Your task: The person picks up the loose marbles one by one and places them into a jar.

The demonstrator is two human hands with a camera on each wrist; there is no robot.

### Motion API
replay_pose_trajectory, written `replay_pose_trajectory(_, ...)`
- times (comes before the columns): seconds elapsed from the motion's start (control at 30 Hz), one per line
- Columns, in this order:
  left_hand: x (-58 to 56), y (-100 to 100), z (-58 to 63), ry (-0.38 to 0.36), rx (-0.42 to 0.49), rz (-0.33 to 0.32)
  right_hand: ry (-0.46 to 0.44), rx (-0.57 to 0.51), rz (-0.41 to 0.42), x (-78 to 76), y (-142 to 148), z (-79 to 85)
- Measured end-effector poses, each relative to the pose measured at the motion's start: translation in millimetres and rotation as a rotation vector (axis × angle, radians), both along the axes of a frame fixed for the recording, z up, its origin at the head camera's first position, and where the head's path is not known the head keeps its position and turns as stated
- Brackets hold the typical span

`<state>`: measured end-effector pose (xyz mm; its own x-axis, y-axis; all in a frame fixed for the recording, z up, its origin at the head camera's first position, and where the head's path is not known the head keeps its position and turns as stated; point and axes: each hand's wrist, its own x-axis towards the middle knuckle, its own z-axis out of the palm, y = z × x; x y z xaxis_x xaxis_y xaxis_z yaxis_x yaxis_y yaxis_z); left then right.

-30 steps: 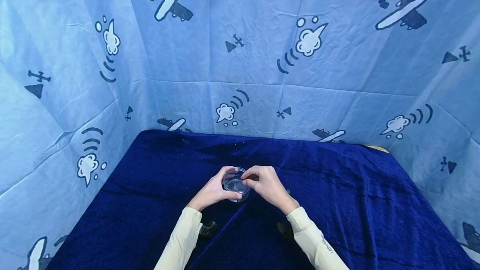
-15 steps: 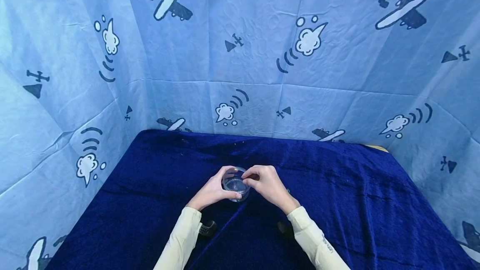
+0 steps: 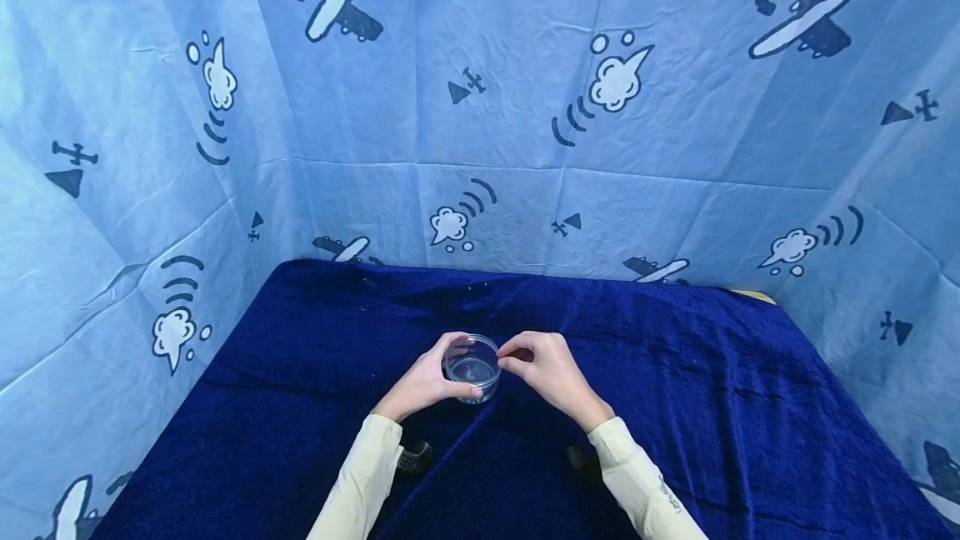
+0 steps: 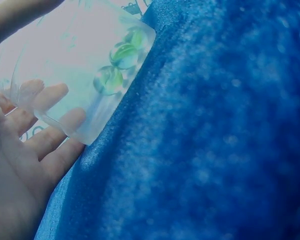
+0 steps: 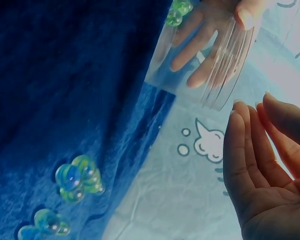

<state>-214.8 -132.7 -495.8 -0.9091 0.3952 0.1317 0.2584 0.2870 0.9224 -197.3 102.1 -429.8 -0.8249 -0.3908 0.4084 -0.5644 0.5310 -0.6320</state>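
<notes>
A clear plastic jar (image 3: 474,371) stands on the cloth, its mouth tilted up towards me. My left hand (image 3: 429,372) holds it round the side, thumb at the near wall and fingers at the far wall. Several green-swirled glass marbles (image 4: 110,80) lie at the jar's bottom. My right hand (image 3: 546,369) is just right of the jar's rim. Its fingers are bent and bunched towards the thumb, with a small gap at the tips and nothing between them in the right wrist view. Below that hand, more marbles (image 5: 72,177) lie in groups on the cloth.
Dark blue velvet cloth (image 3: 675,407) covers the table, with folds on the right. Pale blue curtains (image 3: 517,132) with printed aeroplanes hang behind and at both sides. A dark perforated object (image 3: 414,458) sits by the left sleeve. A yellow edge (image 3: 753,297) shows at the back right.
My right hand has drawn back to the right, from over the jar's mouth to just outside its rim. The left hand still holds the jar in the same place.
</notes>
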Motion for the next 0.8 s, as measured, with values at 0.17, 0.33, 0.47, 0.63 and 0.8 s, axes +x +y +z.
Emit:
replay_pose_trajectory(0.17,0.0,0,-0.4,0.004,-0.006,0.003,-0.019,-0.004,-0.027,1.2,7,-0.2)
replay_pose_trajectory(0.33,0.9,0,0.3,-0.011,-0.008,0.003,-0.048,0.001,-0.062,2.9,14,0.8)
replay_pose_trajectory(0.47,1.5,0,1.4,-0.015,-0.008,0.005,-0.079,0.002,-0.083,5.1,20,1.4)
replay_pose_trajectory(0.63,2.0,0,2.1,-0.004,-0.012,0.009,-0.086,0.002,-0.098,7.7,29,2.0)
replay_pose_trajectory(0.8,1.8,0,2.5,0.001,-0.002,0.0,-0.091,0.003,-0.107,11.0,39,3.6)
